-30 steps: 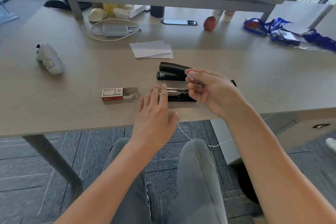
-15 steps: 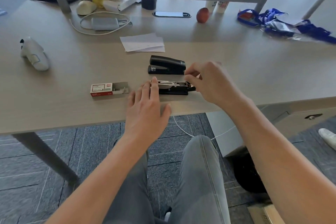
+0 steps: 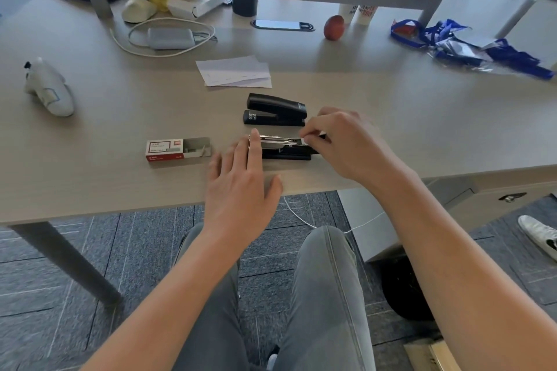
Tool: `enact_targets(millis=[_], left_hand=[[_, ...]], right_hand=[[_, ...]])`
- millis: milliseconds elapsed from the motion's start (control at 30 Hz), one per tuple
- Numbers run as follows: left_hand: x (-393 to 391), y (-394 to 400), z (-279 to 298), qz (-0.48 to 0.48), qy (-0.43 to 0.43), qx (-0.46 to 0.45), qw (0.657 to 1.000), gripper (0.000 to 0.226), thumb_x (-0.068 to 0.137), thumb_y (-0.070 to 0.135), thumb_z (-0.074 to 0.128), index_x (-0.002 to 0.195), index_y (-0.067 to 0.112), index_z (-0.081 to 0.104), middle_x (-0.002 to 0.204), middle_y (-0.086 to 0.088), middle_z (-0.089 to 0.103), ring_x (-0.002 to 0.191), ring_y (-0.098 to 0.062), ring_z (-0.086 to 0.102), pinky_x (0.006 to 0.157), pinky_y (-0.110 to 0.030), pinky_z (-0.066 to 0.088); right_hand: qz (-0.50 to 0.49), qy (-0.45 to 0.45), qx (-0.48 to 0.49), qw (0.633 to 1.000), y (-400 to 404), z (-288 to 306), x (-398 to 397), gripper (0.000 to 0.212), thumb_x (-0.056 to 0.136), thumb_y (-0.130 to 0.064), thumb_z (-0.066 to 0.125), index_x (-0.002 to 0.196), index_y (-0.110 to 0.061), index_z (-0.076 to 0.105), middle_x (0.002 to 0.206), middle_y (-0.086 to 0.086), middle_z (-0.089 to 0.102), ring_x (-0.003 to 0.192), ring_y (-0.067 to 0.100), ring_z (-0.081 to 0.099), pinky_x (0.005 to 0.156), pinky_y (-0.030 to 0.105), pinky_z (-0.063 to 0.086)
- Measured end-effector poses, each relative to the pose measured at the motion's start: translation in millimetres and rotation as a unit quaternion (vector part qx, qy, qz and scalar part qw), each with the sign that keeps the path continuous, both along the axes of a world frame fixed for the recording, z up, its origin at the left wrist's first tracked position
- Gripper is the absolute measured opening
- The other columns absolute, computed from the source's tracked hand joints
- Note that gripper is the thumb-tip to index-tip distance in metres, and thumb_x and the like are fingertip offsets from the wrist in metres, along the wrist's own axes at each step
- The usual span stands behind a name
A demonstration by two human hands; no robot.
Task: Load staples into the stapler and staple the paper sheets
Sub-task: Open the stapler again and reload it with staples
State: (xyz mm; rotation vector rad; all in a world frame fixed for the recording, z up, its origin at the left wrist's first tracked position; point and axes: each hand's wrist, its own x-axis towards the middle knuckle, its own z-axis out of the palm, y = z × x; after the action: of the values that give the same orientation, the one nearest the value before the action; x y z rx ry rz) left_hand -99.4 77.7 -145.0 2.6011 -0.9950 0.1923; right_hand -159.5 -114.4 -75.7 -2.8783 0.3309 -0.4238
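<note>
A black stapler (image 3: 284, 151) lies open near the desk's front edge, its metal magazine (image 3: 278, 139) facing up. My left hand (image 3: 241, 190) rests flat with fingers spread, the index fingertip touching the magazine's left end. My right hand (image 3: 346, 141) pinches a small strip of staples (image 3: 305, 138) at the magazine's right end. A red and white staple box (image 3: 173, 150) lies open to the left of the stapler. White paper sheets (image 3: 235, 72) lie stacked farther back on the desk.
A second black stapler (image 3: 275, 110) sits closed just behind the open one. A white controller (image 3: 49, 89) lies far left. A charger with cable (image 3: 168, 37), an apple (image 3: 334, 27) and blue lanyards (image 3: 470, 45) line the back. The desk edge (image 3: 150, 205) runs over my knees.
My right hand came down from above the stapler with the staple strip to the magazine's right end. My left hand stayed at the left end.
</note>
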Motion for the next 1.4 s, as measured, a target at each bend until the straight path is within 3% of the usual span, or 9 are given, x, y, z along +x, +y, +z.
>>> enact_targets(millis=[167,467,700,1000,1400], left_hand=[[0,0,-1,-0.001,-0.004,0.001,1.0,0.083,0.098,0.054,0.04,0.161,0.01,0.007,0.16,-0.01,0.034,0.148,-0.027,0.03,0.123,-0.047,0.019],[0,1,-2,-0.002,-0.009,0.002,1.0,0.083,0.099,0.053,0.04,0.161,0.009,0.007,0.16,-0.011,0.035,0.148,-0.028,0.03,0.123,-0.047,0.02],[0,2,-2,-0.002,-0.003,-0.011,1.0,0.083,0.098,0.053,0.041,0.161,0.01,0.006,0.161,-0.009,0.035,0.148,-0.026,0.031,0.123,-0.047,0.02],[1,2,-2,0.0,0.013,-0.026,1.0,0.082,0.097,0.053,0.046,0.158,0.007,0.015,0.161,-0.008,0.035,0.15,-0.024,0.028,0.125,-0.046,0.018],[0,3,-1,0.007,0.02,-0.034,0.999,0.081,0.097,0.054,0.047,0.158,0.01,0.017,0.16,-0.009,0.034,0.148,-0.026,0.028,0.124,-0.044,0.02]], right_hand=[[0.002,0.023,-0.008,1.0,0,1,0,0.016,0.095,-0.033,0.068,0.107,-0.032,0.079,0.103,-0.012,0.068,0.08,0.013,0.055,0.071,0.03,0.04],[0.017,0.009,0.009,1.0,-1,5,0,0.015,0.095,-0.023,0.068,0.103,-0.023,0.08,0.097,-0.003,0.069,0.078,0.021,0.061,0.078,0.043,0.055],[0.007,0.017,0.007,1.0,2,1,-3,0.016,0.095,-0.027,0.069,0.106,-0.032,0.08,0.091,-0.015,0.058,0.08,0.016,0.058,0.073,0.034,0.049],[-0.014,0.01,0.036,0.999,2,2,-1,0.014,0.094,-0.023,0.068,0.101,-0.028,0.08,0.093,-0.003,0.07,0.08,0.021,0.062,0.079,0.037,0.052],[-0.033,0.011,-0.016,0.999,14,4,-2,0.019,0.098,-0.026,0.066,0.11,-0.031,0.08,0.103,-0.004,0.064,0.087,0.027,0.064,0.068,0.03,0.035]])
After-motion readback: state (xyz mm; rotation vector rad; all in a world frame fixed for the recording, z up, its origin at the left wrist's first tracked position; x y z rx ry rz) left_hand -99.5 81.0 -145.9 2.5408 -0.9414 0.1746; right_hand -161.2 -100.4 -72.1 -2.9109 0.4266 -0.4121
